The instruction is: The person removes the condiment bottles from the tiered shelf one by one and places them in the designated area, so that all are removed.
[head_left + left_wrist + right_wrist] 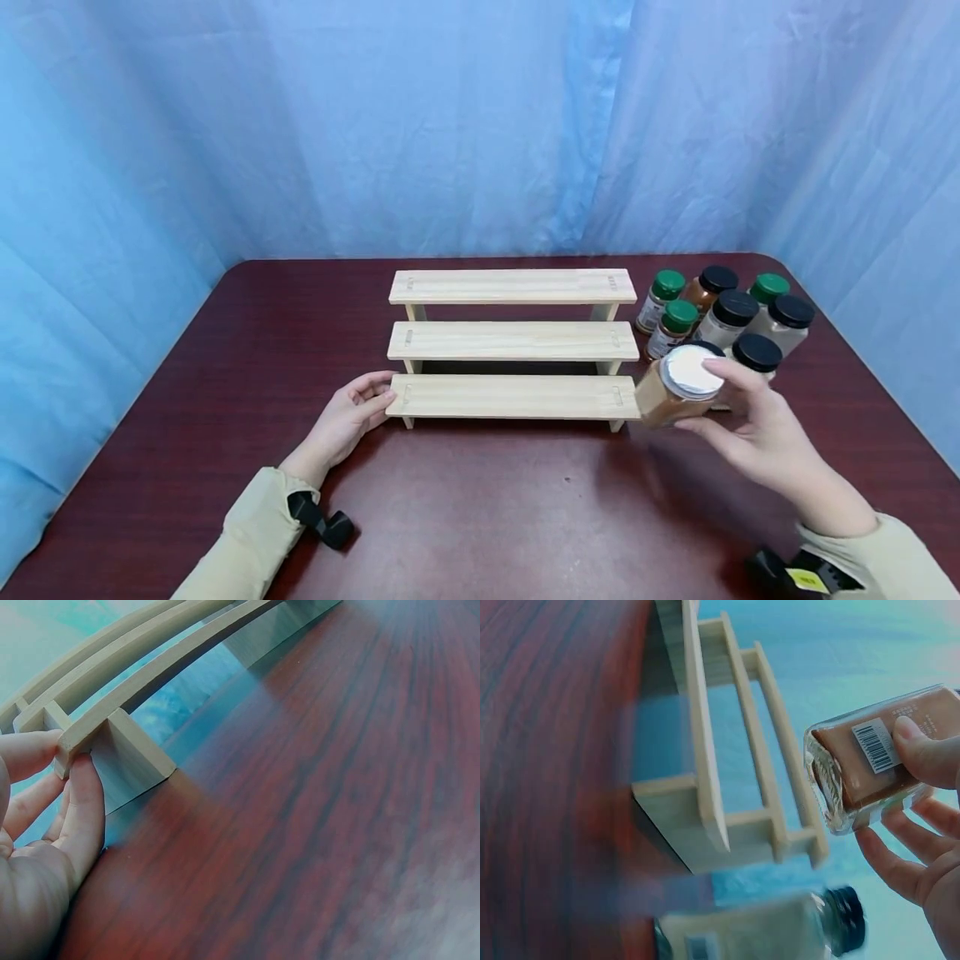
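Observation:
A three-tier wooden shelf rack [513, 395] stands mid-table, its tiers stepping up toward the back. My left hand [352, 417] pinches the left end of its lowest tier, thumb on the board and fingers under it in the left wrist view. In my right hand [772, 433] is a square glass spice jar [663, 400] of brown powder, gripped between thumb and fingers. It is lifted and tilted at the rack's lower right corner, its top bright white in the head view. A barcode label [876, 745] faces the right wrist camera.
Several spice jars stand grouped right of the rack, some with green lids [680, 314], others with black lids [757, 352]; the held jar and right hand partly hide the nearest. Blue curtains [450, 125] hang round the dark red wooden table [480, 517].

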`<state>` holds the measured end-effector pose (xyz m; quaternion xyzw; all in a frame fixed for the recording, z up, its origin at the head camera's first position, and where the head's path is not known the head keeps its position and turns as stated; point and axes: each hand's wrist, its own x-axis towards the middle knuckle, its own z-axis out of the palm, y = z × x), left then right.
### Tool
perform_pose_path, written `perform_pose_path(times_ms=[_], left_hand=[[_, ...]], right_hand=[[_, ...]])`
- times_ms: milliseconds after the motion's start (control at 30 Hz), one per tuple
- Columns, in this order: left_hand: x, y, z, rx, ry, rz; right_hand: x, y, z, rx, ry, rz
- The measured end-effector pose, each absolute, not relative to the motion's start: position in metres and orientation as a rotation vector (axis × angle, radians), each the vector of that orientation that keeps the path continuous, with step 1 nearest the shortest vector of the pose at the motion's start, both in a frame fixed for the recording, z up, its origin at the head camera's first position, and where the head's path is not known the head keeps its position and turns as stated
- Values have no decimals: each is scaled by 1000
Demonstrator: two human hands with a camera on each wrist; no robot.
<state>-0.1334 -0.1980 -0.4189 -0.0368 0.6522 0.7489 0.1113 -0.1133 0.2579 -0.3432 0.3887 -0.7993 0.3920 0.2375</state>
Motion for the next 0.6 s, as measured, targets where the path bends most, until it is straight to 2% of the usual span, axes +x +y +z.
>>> perform_pose_path(times_ms=[600], left_hand=[[-134, -197, -418, -104, 1932, 2178]], right_hand=[[-101, 317, -324, 765, -2287, 1026]])
